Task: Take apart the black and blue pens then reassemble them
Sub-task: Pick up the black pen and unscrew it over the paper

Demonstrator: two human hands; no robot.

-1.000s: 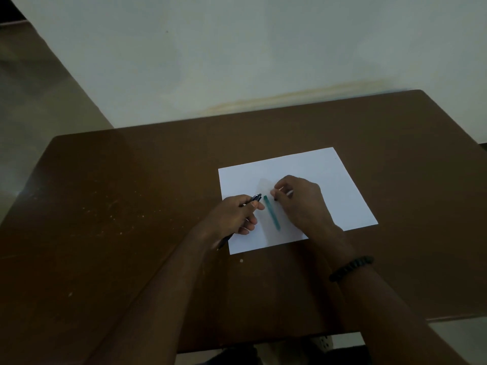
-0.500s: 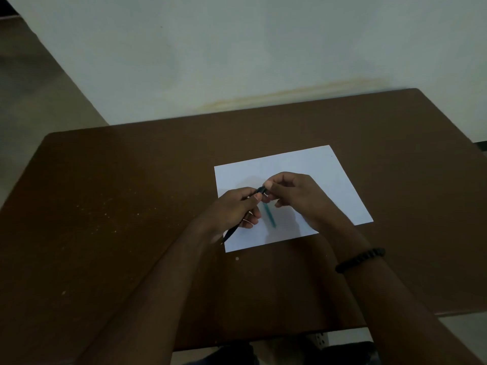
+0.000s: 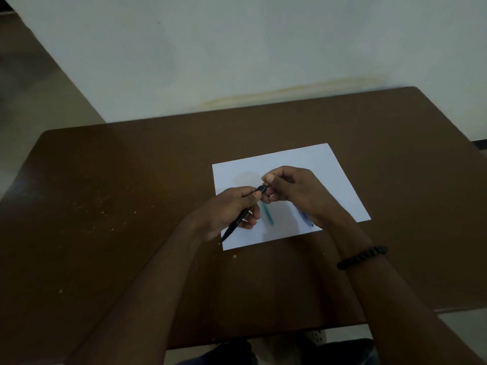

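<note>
Left hand (image 3: 232, 210): fingers curled round the black pen (image 3: 238, 222), barrel slanting from its upper end at the fingertips down-left past the heel of the palm, tip over the near-left corner of the paper.

Right hand (image 3: 291, 191): thumb and fingers pinched together just at the black pen's upper end; a small thin piece seems to sit in the pinch, too small to identify.

Both hands raised above one white sheet of paper (image 3: 332, 175).

On the sheet, count: one teal-blue pen part (image 3: 267, 213) lying between the hands; one bluish part (image 3: 305, 217) partly hidden under the right wrist.

One brown table (image 3: 118, 206). One dark beaded bracelet (image 3: 362, 256) on the right wrist.
</note>
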